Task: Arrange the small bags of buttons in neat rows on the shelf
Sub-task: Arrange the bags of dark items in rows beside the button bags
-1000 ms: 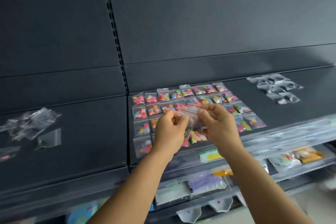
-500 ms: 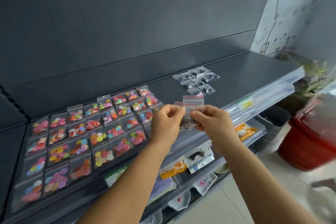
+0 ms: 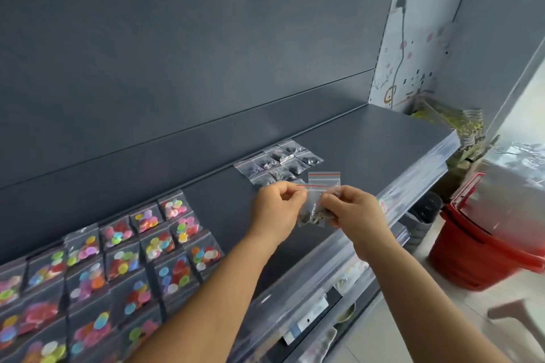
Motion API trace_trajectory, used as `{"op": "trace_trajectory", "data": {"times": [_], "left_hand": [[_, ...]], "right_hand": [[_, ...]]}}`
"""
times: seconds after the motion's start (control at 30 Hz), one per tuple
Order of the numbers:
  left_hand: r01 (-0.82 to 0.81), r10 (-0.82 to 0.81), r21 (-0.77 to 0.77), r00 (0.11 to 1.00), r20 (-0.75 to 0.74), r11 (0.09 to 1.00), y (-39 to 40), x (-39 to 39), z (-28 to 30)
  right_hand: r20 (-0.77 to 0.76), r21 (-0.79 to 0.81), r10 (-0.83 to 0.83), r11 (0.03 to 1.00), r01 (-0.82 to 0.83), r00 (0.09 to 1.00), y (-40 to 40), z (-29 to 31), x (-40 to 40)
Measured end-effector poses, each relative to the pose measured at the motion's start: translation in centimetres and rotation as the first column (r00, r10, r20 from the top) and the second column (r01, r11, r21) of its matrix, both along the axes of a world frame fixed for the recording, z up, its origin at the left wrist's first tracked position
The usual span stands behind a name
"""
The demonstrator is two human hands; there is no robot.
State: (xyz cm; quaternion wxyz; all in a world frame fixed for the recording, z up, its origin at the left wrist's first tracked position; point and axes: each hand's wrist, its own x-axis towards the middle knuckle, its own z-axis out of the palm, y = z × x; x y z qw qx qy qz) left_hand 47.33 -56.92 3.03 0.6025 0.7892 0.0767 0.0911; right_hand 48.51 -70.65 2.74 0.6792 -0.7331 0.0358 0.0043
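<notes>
Between both hands hang small clear zip bags (image 3: pixel 316 206) with red seal lines and dark buttons inside, above the dark grey shelf (image 3: pixel 368 153). My left hand (image 3: pixel 277 209) pinches their left edge and my right hand (image 3: pixel 352 211) pinches the right edge. Just behind the hands, several clear bags of dark buttons (image 3: pixel 278 163) lie in a small block on the shelf. At the lower left, bags of colourful buttons (image 3: pixel 118 262) lie in neat rows.
A dark back panel (image 3: pixel 191 53) rises behind the shelf. Lower shelves (image 3: pixel 318 312) with packaged goods run under its clear front rail. A red bucket (image 3: pixel 477 253) covered with plastic stands on the floor at the right, near a stool corner (image 3: pixel 519 315).
The view has swung right along the shelf: the colourful rows slid to the lower left and the dark-button block came near. Both hands kept pinching the bags and moved with the view.
</notes>
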Motion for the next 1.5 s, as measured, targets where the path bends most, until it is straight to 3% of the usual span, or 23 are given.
{"op": "trace_trajectory", "data": {"times": [0.3, 0.57, 0.77, 0.87, 1.0, 1.17, 1.5], "left_hand": [[-0.105, 0.106, 0.021, 0.994, -0.036, 0.994, -0.5, 7.5, -1.7], [-0.225, 0.247, 0.258, 0.967, -0.055, 0.94, -4.2, 12.0, -2.8], [-0.252, 0.324, 0.506, 0.944, -0.057, 0.825, -6.3, 13.1, -3.3], [-0.225, 0.317, 0.681, 0.948, -0.012, 0.697, -6.9, 12.8, -3.2], [-0.215, 0.273, 0.81, 0.96, 0.071, 0.546, -7.2, 12.2, -3.3], [-0.061, 0.155, 0.854, 0.988, -0.023, 0.516, -8.0, 12.0, -4.2], [-0.007, 0.185, 0.899, 0.979, -0.083, 0.437, -8.2, 12.0, -4.4]], "right_hand": [[0.077, -0.227, -0.074, 0.97, 0.089, 0.994, -2.5, -0.9, 9.6], [0.062, -0.573, 0.173, 0.813, -0.107, 0.983, -5.0, -1.9, 17.1], [-0.029, -0.714, 0.331, 0.654, -0.252, 0.943, -5.9, -3.2, 19.9], [-0.015, -0.761, 0.392, 0.592, -0.265, 0.92, -6.2, -3.8, 20.6], [0.094, -0.768, 0.502, 0.586, -0.258, 0.86, -7.1, -3.7, 20.8], [0.126, -0.859, 0.722, 0.423, -0.29, 0.68, -7.5, -3.9, 20.4], [0.102, -0.891, 0.79, 0.343, -0.298, 0.604, -7.2, -4.1, 20.8]]}}
